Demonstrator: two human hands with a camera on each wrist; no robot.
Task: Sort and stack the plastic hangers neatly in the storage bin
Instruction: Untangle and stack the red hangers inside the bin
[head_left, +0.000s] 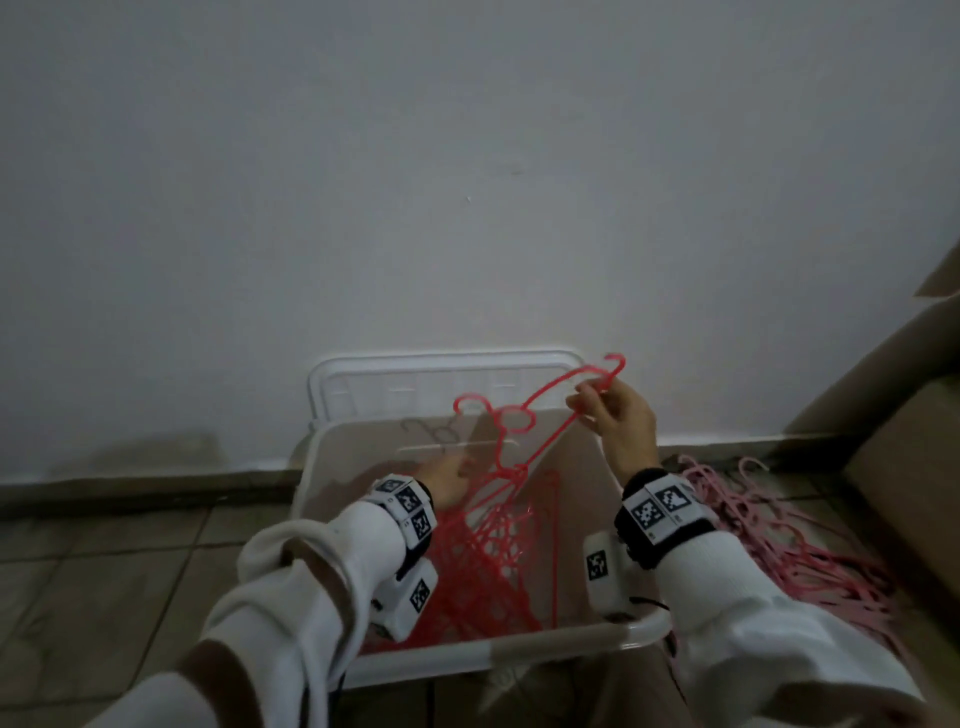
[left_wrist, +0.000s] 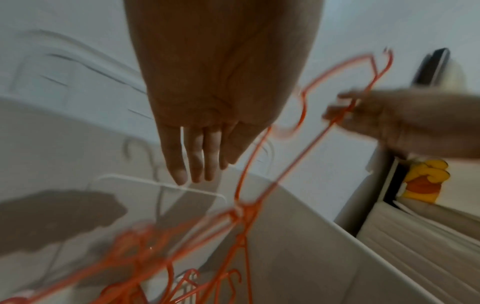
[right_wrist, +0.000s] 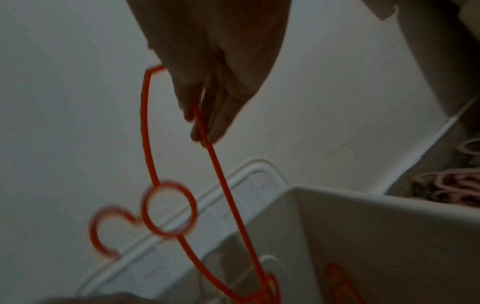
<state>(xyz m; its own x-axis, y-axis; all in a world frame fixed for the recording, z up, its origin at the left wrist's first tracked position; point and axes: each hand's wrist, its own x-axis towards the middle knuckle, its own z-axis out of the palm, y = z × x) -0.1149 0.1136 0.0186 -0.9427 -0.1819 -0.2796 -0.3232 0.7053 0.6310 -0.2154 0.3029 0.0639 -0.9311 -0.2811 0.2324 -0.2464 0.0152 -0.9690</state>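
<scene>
The right hand (head_left: 618, 415) is raised above the far right corner of the white storage bin (head_left: 519, 642), palm turned toward the wall, its fingertips (right_wrist: 207, 131) pinching one end of a red plastic hanger (head_left: 540, 395). That hanger slants down and left from the grip, its ring and hook hanging over the bin's far side, and its lower end meets the stack of red hangers (head_left: 498, 551) lying inside the bin. The left hand (head_left: 447, 480) reaches forward low into the bin, fingers (left_wrist: 192, 162) straight and together, holding nothing, just beside the lifted hanger's lower end. The bin's lid (head_left: 441, 382) leans against the wall behind. A heap of pink hangers (head_left: 769, 525) lies on the floor to the right of the bin, next to a cardboard box (head_left: 904, 467).
</scene>
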